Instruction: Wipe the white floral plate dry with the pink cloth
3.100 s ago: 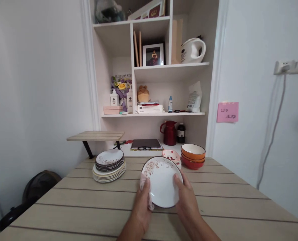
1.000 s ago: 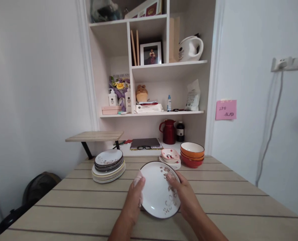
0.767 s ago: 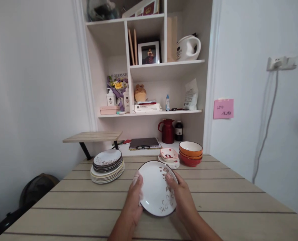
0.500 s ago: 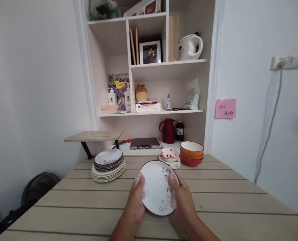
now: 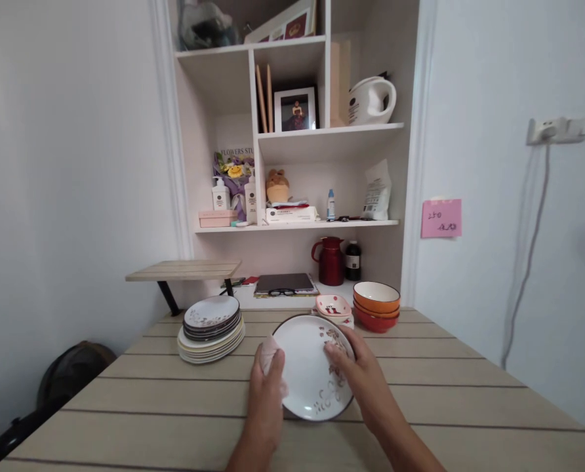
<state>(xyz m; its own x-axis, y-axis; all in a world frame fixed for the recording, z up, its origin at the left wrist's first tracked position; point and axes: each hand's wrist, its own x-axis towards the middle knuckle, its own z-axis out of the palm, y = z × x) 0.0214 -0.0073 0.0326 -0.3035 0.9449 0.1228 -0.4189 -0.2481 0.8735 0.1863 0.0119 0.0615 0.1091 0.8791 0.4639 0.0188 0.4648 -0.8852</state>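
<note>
A white plate (image 5: 305,367) with a dark rim and brown flower pattern is held tilted toward me above the table. My left hand (image 5: 267,387) is closed on a crumpled pale pink cloth or tissue (image 5: 269,354), pressed against the plate's left edge. On the right edge, my right hand (image 5: 359,370) grips the plate, thumb on its face and the other fingers mostly hidden behind. To the left stands a stack of plates (image 5: 211,314), dark-rimmed ones on top of pale ones.
Behind the held plate are small patterned dishes (image 5: 332,305) and a stack of orange and red bowls (image 5: 376,298). A small raised wooden shelf (image 5: 184,269) stands at the table's back left. A red jug (image 5: 330,262) and a dark bottle (image 5: 353,261) stand in the wall unit.
The left hand and cloth have shifted slightly along the plate's left edge, and the right thumb has moved a little inward. The view has tipped up slightly.
</note>
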